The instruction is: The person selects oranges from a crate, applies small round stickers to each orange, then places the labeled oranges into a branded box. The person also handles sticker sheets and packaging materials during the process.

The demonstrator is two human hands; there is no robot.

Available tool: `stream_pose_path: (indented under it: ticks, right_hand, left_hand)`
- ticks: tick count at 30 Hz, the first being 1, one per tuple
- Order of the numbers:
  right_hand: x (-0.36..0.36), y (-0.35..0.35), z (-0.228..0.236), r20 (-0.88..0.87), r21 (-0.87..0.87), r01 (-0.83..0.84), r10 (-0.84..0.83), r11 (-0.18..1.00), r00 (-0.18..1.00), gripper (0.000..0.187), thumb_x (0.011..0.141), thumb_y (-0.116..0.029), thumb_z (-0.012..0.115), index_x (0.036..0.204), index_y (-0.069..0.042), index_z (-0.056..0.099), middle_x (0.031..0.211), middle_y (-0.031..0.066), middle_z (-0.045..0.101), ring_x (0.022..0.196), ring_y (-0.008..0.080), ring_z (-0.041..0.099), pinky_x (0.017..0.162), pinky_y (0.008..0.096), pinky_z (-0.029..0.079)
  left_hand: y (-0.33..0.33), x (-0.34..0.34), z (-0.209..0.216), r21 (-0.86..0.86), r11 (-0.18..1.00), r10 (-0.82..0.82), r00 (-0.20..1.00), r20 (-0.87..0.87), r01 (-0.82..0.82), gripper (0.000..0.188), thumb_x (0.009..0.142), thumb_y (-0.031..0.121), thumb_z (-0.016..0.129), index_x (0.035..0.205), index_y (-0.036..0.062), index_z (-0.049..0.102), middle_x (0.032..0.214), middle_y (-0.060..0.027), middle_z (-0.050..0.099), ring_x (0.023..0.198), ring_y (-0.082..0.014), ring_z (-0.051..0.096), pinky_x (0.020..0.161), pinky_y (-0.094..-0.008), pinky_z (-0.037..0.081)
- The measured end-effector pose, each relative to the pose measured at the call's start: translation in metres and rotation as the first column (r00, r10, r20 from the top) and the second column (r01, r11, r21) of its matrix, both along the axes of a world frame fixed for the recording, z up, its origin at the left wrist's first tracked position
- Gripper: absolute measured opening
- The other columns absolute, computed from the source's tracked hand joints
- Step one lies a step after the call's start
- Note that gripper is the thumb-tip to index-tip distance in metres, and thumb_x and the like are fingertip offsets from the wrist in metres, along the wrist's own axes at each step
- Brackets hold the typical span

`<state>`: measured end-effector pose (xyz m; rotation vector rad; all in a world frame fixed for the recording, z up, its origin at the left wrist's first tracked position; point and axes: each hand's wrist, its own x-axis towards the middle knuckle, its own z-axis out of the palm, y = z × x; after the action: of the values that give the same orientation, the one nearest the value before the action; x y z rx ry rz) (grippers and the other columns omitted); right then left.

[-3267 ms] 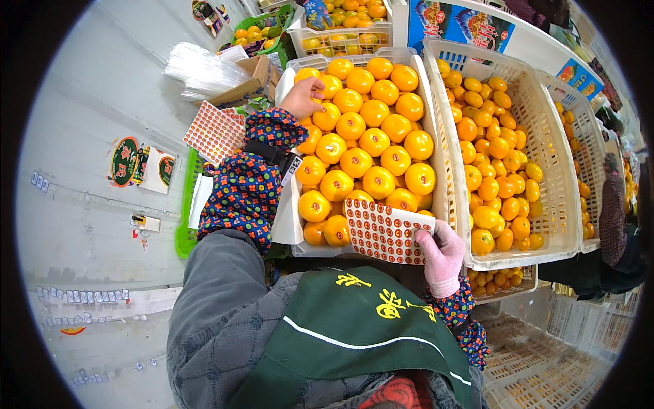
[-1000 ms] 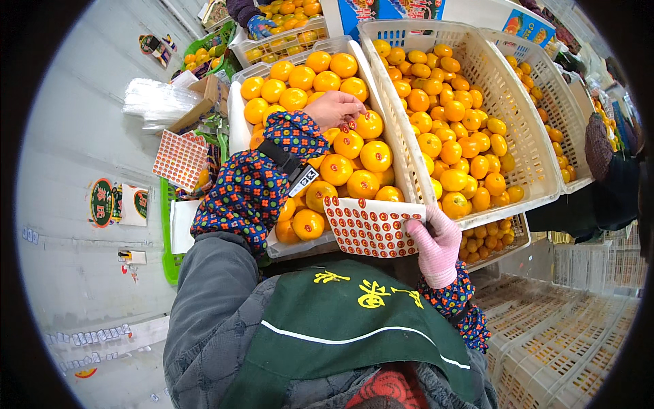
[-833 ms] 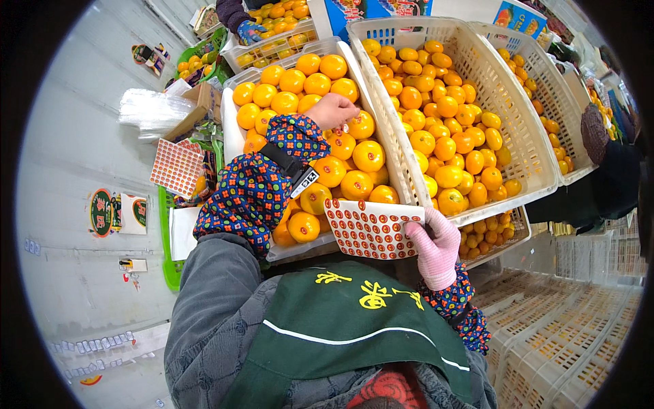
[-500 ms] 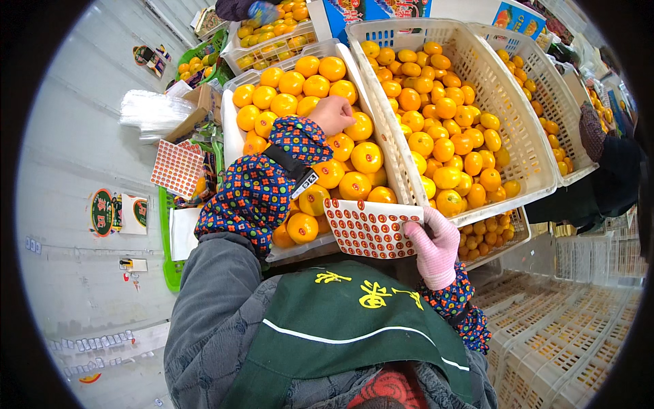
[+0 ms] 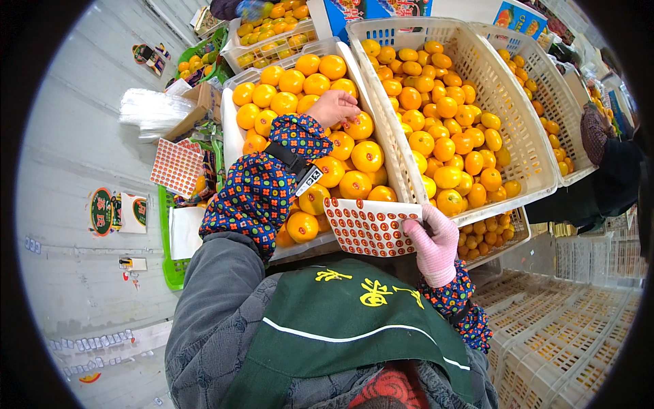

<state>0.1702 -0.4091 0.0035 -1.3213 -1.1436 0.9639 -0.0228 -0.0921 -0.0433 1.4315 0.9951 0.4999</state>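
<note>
My bare left hand (image 5: 335, 108) is over a white-lined crate (image 5: 230, 129) of oranges, its fingers loosely stretched and apart, nothing visible in them. Just below its fingertips lies an orange (image 5: 364, 129) with a small red sticker. Nearer oranges (image 5: 354, 185) carry such stickers too; on those farther back (image 5: 291, 81) I see none. In a pink glove, my right hand (image 5: 436, 247) pinches the right edge of a white sticker sheet (image 5: 371, 230) covered with rows of round red stickers. That sheet is held at the crate's near end.
Right of the crate stands a large white basket (image 5: 524, 129) of loose oranges, with another basket (image 5: 569, 116) beyond. A sticker sheet (image 5: 177, 168) and clear plastic packaging (image 5: 153, 112) lie at left. Stacked crates (image 5: 558, 341) fill the lower right. Another person's dark sleeve (image 5: 616, 170) shows at right.
My left hand has lifted slightly off the stickered orange and its fingers have straightened. The right hand and its sticker sheet have stayed nearly still.
</note>
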Motion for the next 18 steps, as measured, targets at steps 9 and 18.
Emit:
stream_pose_path:
  ticks: [9,18]
  right_hand:
    - [-0.001,0.0,-0.002,-0.019,0.015,0.001,0.0,1.0,1.0,0.011,0.086,-0.009,0.07,0.09,0.002,0.068,0.069,0.0011,0.059,0.063,0.0073,0.051,0.059,0.024,0.043]
    - [0.0,-0.002,-0.004,-0.035,0.004,0.022,-0.022,1.0,0.999,0.011,0.085,-0.009,0.07,0.087,0.001,0.067,0.068,0.0007,0.057,0.063,0.007,0.05,0.059,0.0241,0.041]
  left_hand:
    - [-0.013,0.018,0.001,0.51,0.85,0.058,0.939,-0.338,0.131,0.038,0.077,0.001,0.077,0.108,-0.0002,0.054,0.094,-0.0073,0.064,0.087,-0.0172,0.065,0.077,-0.0302,0.055]
    - [0.026,-0.033,0.017,0.413,0.91,0.057,0.978,-0.199,0.031,0.05,0.071,-0.009,0.076,0.113,0.005,0.053,0.111,-0.0074,0.057,0.102,-0.0206,0.062,0.086,-0.0333,0.056]
